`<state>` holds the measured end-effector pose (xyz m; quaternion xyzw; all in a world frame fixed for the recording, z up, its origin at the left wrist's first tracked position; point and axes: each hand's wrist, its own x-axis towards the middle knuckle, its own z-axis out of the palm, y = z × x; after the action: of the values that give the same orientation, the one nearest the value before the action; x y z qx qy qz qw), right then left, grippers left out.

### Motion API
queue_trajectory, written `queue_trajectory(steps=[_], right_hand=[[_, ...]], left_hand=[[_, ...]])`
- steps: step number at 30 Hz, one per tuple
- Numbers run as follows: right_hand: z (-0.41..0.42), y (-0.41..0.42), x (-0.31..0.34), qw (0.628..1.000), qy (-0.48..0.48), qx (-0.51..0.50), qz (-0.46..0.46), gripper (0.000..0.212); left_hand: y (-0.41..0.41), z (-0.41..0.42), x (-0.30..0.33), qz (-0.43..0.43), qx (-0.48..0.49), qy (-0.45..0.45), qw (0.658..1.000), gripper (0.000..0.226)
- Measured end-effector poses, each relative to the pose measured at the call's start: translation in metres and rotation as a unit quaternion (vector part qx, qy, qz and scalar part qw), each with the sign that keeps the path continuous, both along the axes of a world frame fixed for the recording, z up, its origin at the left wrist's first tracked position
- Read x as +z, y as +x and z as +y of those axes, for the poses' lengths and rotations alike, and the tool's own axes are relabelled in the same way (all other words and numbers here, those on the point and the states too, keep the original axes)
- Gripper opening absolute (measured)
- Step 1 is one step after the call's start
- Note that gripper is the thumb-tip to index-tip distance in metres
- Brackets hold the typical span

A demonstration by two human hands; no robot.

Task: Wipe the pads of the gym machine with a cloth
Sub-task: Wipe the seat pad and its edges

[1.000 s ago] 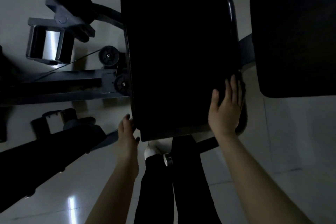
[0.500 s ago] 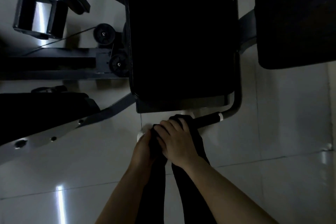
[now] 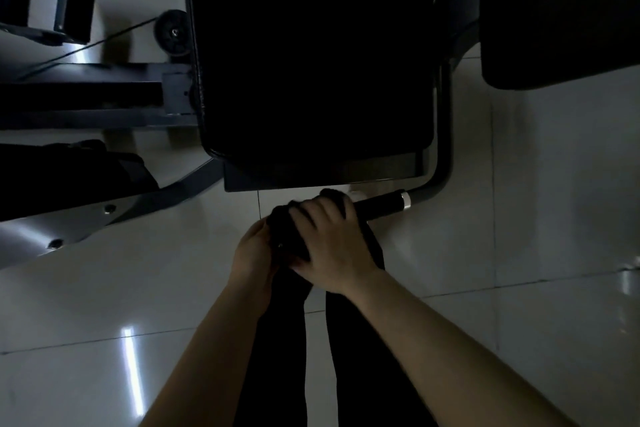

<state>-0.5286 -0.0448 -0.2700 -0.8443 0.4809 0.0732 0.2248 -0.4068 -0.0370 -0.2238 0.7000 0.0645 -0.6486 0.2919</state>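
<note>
Dark cloth bunched between left hand and right hand.

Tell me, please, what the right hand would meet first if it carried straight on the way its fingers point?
Probably the near edge of the big pad. The right hand lies over the dark cloth, fingers pointing up-frame toward it. Depth is unclear, so it might pass below.

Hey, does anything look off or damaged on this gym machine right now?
Nothing stands out. The large pad looks intact, though the dim light hides detail. Both hands hold a dark cloth below it.
</note>
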Motion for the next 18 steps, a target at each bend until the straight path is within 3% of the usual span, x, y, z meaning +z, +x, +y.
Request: queue_trajectory(steps=[3, 8, 11, 14, 18], right_hand=[[-0.009, 0.008, -0.006, 1.000, -0.019, -0.008, -0.023, 0.050], [-0.028, -0.038, -0.018, 0.994, -0.090, 0.040, -0.046, 0.031], [-0.038, -0.078, -0.022, 0.995, -0.076, 0.059, -0.035, 0.041], [-0.041, -0.101, -0.026, 0.992, -0.097, 0.079, -0.018, 0.032], [-0.020, -0.075, -0.016, 0.992, -0.081, -0.093, 0.019, 0.029]], left_hand=[[0.002, 0.001, -0.002, 0.018, 0.025, 0.008, 0.999, 0.023], [0.011, 0.000, -0.006, 0.026, -0.056, 0.000, 0.998, 0.019], [0.011, 0.000, -0.008, -0.006, -0.101, -0.005, 0.995, 0.018], [0.013, 0.001, -0.011, -0.022, -0.124, -0.012, 0.992, 0.026], [0.014, 0.002, -0.012, -0.013, -0.114, -0.003, 0.993, 0.029]])
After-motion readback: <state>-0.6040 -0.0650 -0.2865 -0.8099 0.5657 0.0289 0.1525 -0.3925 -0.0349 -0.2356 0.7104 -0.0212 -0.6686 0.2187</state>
